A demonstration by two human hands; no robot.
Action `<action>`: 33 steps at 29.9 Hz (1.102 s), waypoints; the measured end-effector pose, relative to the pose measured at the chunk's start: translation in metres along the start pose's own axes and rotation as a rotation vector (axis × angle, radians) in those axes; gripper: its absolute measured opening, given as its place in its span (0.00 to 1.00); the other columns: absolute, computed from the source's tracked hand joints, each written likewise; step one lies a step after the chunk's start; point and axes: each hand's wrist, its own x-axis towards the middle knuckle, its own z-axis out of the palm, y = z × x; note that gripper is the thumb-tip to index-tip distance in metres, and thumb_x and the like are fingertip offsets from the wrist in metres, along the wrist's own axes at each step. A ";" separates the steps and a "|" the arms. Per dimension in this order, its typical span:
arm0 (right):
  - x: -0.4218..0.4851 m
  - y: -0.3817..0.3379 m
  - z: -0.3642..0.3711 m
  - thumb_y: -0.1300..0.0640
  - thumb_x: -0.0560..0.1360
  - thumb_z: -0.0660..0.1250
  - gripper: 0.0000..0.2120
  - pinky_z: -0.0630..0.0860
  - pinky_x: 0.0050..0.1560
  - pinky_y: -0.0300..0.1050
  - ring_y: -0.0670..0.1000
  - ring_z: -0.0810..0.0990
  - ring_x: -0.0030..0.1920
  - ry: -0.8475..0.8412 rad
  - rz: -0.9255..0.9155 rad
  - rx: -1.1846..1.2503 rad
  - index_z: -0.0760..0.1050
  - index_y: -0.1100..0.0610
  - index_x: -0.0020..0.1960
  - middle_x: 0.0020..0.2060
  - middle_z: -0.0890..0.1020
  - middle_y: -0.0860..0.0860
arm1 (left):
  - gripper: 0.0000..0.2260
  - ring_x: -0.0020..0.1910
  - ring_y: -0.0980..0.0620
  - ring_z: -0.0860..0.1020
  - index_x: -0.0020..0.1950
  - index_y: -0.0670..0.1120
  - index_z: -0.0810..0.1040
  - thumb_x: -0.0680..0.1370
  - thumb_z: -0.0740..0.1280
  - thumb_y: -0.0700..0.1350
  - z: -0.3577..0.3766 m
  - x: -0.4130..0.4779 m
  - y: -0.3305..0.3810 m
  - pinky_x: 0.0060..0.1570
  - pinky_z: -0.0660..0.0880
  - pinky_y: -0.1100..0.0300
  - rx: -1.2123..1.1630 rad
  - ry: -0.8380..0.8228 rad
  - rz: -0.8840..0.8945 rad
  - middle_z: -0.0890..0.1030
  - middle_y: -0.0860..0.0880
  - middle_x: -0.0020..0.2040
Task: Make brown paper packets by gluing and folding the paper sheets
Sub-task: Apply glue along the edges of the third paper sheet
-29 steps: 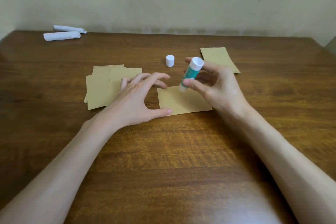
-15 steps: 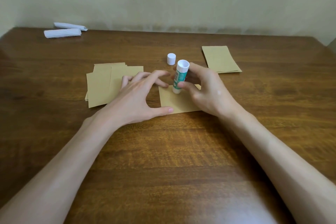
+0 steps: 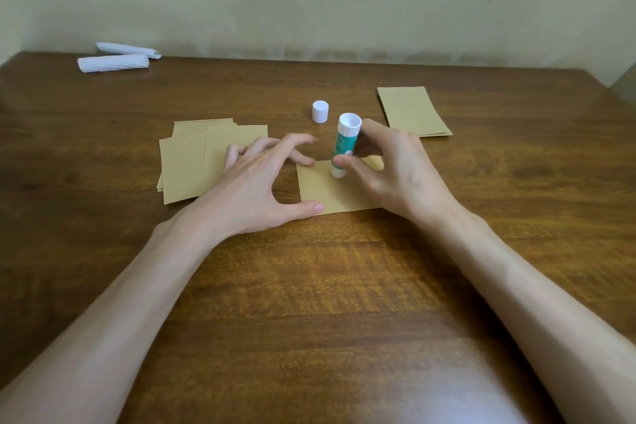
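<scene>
Currently, glue is being spread: the glue stick [image 3: 345, 145] is being gripped by the right hand [image 3: 395, 176], tip down on a brown sheet [image 3: 327, 196] at the centre of the tabletop [image 3: 309, 286], pinned at 9 o'clock by the splayed left hand [image 3: 254, 189]. Careful folding is probably being called for next.

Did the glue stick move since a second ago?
Yes. The glue stick shifted a little left, closer to the white cap, which stayed put, and it tipped more upright in the right hand.
</scene>
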 end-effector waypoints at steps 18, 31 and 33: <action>-0.014 -0.003 -0.004 0.51 0.80 0.74 0.11 0.72 0.52 0.36 0.44 0.82 0.55 0.060 0.079 -0.031 0.79 0.54 0.60 0.52 0.85 0.44 | 0.38 0.75 0.62 0.60 0.77 0.67 0.57 0.72 0.72 0.70 -0.002 -0.001 0.001 0.67 0.55 0.54 -0.016 -0.004 0.000 0.74 0.69 0.68; -0.017 0.006 -0.014 0.55 0.81 0.72 0.08 0.72 0.49 0.38 0.51 0.83 0.54 0.081 0.174 -0.072 0.78 0.56 0.59 0.52 0.86 0.49 | 0.37 0.74 0.63 0.61 0.76 0.67 0.59 0.71 0.72 0.69 0.000 -0.002 0.001 0.68 0.55 0.55 -0.042 0.013 0.015 0.75 0.69 0.67; -0.017 0.008 -0.015 0.56 0.81 0.73 0.08 0.70 0.45 0.31 0.50 0.83 0.53 0.103 0.188 -0.070 0.78 0.56 0.57 0.51 0.86 0.48 | 0.37 0.74 0.63 0.61 0.76 0.66 0.60 0.71 0.72 0.69 0.000 -0.002 0.001 0.68 0.55 0.54 -0.044 0.016 0.014 0.75 0.69 0.66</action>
